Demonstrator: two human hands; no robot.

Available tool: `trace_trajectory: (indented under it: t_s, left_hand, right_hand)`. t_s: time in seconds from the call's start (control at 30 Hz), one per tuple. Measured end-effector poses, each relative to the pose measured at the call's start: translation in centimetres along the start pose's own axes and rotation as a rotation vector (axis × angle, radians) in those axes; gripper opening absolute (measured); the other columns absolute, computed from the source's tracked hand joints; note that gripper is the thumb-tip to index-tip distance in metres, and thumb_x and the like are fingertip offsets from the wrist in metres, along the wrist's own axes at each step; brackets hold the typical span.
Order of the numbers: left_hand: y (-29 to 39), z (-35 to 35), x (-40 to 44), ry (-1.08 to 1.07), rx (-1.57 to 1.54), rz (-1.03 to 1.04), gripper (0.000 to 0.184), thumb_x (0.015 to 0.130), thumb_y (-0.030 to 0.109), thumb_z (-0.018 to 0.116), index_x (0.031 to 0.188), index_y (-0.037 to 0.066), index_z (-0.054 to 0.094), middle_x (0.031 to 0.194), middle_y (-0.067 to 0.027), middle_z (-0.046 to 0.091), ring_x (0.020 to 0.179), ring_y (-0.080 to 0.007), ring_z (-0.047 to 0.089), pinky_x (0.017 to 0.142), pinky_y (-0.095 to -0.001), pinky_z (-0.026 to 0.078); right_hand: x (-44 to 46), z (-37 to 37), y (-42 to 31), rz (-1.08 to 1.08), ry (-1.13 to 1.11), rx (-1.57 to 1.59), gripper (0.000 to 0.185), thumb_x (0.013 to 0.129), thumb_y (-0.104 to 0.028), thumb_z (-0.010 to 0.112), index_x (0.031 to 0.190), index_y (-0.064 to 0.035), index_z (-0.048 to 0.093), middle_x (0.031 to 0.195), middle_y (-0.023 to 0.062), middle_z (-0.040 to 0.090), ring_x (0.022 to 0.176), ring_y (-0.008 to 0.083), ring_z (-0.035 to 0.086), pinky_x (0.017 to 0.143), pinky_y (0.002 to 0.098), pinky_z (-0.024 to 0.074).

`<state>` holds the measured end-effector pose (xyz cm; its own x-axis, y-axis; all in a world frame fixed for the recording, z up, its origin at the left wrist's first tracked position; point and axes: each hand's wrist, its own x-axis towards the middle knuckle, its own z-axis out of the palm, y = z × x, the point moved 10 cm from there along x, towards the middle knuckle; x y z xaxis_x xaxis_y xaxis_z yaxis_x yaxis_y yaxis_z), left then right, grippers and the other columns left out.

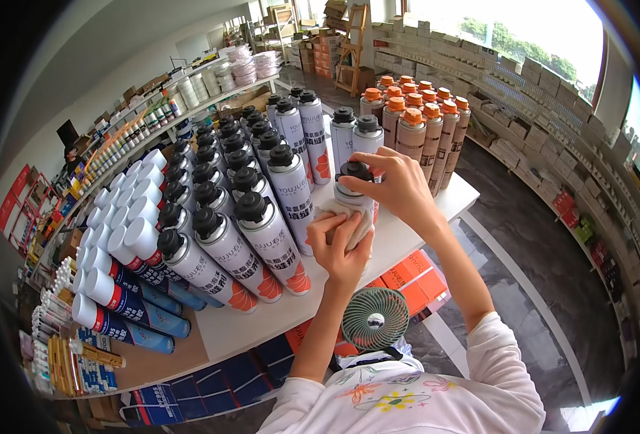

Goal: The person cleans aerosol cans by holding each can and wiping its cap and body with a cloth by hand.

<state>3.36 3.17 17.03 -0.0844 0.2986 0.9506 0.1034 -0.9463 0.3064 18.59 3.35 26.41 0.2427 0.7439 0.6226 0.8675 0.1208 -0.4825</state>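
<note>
R grip (398,182): cap (353,171) | L grip (340,249): cloth (362,230) | can (344,194) mostly hid

L hand (339,244) presses a pale cloth (357,230) to the side of a can w/ black cap (355,171); R hand (388,181) has fingers on the cap, holding it from above. Can is over the white table (425,217), just beside the rows of white cans w/ black caps (286,189), which have orange-red graphics low on the label. Two more black-capped cans (368,139) behind it, next to a group of brown cans w/ orange caps (411,137). At L end of table: white-capped blue cans (135,311), plus small tubes (63,369) nearby. Round green fan (375,319) in front of the person's torso, near orange boxes (412,281). Shelves w/ stock along both sides of the rm.
</note>
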Motion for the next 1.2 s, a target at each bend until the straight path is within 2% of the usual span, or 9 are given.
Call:
trace_trajectory:
  t_s: [0.1, 0.27, 0.47, 0.63, 0.77, 0.83, 0.97, 1.03, 1.2]
  left_hand:
    - [-0.5, -0.2, -2.7, 0.082, 0.026, 0.046, 0.039, 0.061, 0.003, 0.087, 0.098, 0.01, 0.074, 0.101, -0.0063, 0.054, 0.096, -0.0278, 0.057, 0.083, -0.0407, 0.051]
    - [-0.9, 0.7, -7.6, -0.06, 0.106, 0.159, 0.037, 0.063, 0.011, 0.091, 0.096, 0.017, 0.076, 0.103, -0.0024, 0.054, 0.097, -0.0238, 0.056, 0.082, -0.0369, 0.049]
    - [-0.3, -0.1, 0.7, -0.041, -0.022, -0.051, 0.041, 0.061, 0.008, 0.088, 0.099, 0.016, 0.075, 0.103, -0.0024, 0.057, 0.092, -0.0237, 0.055, 0.079, -0.0373, 0.044]
    - [-0.1, -0.2, -1.1, -0.001, 0.025, 0.013, 0.043, 0.06, 0.008, 0.088, 0.099, 0.017, 0.074, 0.105, -0.0022, 0.058, 0.093, -0.0232, 0.056, 0.079, -0.0373, 0.044]
    - [-1.1, -0.2, -5.9, -0.062, 0.088, 0.046, 0.042, 0.059, 0.008, 0.089, 0.097, 0.016, 0.074, 0.105, -0.003, 0.058, 0.093, -0.024, 0.057, 0.078, -0.0379, 0.047]
    - [-2.9, -0.5, -6.7, -0.085, 0.015, -0.103, 0.041, 0.06, 0.008, 0.089, 0.097, 0.014, 0.073, 0.103, -0.0039, 0.058, 0.091, -0.025, 0.058, 0.076, -0.038, 0.048]
    - [-2.3, -0.6, -5.8, -0.18, 0.03, -0.074, 0.035, 0.061, 0.005, 0.086, 0.092, 0.011, 0.072, 0.103, -0.0066, 0.055, 0.089, -0.0236, 0.057, 0.071, -0.0341, 0.048]
    - [-2.3, -0.6, -5.8, -0.178, 0.023, -0.08, 0.035, 0.061, 0.005, 0.086, 0.093, 0.011, 0.072, 0.103, -0.0066, 0.055, 0.09, -0.0235, 0.058, 0.071, -0.0343, 0.048]
    - [-2.1, -0.6, -5.8, -0.165, 0.017, -0.085, 0.035, 0.062, 0.004, 0.085, 0.094, 0.011, 0.072, 0.103, -0.0063, 0.055, 0.09, -0.0235, 0.058, 0.073, -0.0347, 0.048]
  right_hand:
    - [0.2, 0.2, 0.0, -0.02, -0.015, 0.0, 0.047, 0.079, -0.046, 0.08, 0.111, -0.0113, 0.078, 0.08, 0.0138, 0.063, 0.07, 0.0285, 0.066, 0.068, 0.0399, 0.0529]
    - [0.2, 0.2, -0.5, 0.001, -0.04, -0.079, 0.047, 0.08, -0.046, 0.079, 0.112, -0.0115, 0.078, 0.08, 0.0135, 0.063, 0.07, 0.0283, 0.066, 0.067, 0.0396, 0.0524]
    - [-0.4, 0.1, -1.4, -0.022, 0.023, -0.124, 0.046, 0.081, -0.044, 0.078, 0.111, -0.0084, 0.077, 0.08, 0.0137, 0.063, 0.066, 0.0288, 0.066, 0.064, 0.0394, 0.0527]
    - [-1.5, -0.2, -2.4, -0.097, 0.171, -0.272, 0.04, 0.085, -0.04, 0.075, 0.102, -0.0044, 0.074, 0.08, 0.0136, 0.063, 0.063, 0.0295, 0.067, 0.056, 0.0387, 0.0534]
    - [-0.2, 0.2, -1.2, -0.064, 0.031, -0.185, 0.044, 0.086, -0.041, 0.075, 0.107, -0.0028, 0.073, 0.082, 0.015, 0.063, 0.07, 0.0321, 0.068, 0.065, 0.0419, 0.055]
    - [0.6, -0.6, -1.0, -0.045, -0.054, -0.138, 0.047, 0.087, -0.042, 0.074, 0.113, -0.0028, 0.072, 0.087, 0.0161, 0.065, 0.074, 0.0323, 0.068, 0.07, 0.0418, 0.0553]
    - [0.5, 0.7, 0.5, -0.009, -0.444, -0.046, 0.062, 0.092, -0.047, 0.068, 0.137, -0.0058, 0.057, 0.12, 0.0186, 0.063, 0.105, 0.0315, 0.065, 0.09, 0.0412, 0.0515]
    - [0.2, 0.7, 0.4, -0.056, -0.573, -0.012, 0.06, 0.094, -0.045, 0.068, 0.143, -0.0121, 0.055, 0.126, 0.0149, 0.06, 0.108, 0.0255, 0.064, 0.092, 0.0392, 0.0547]
    - [1.5, 1.5, 1.4, -0.291, -0.477, 0.088, 0.063, 0.089, -0.036, 0.076, 0.143, -0.0124, 0.054, 0.136, 0.0132, 0.058, 0.118, 0.0266, 0.062, 0.099, 0.0381, 0.0523]
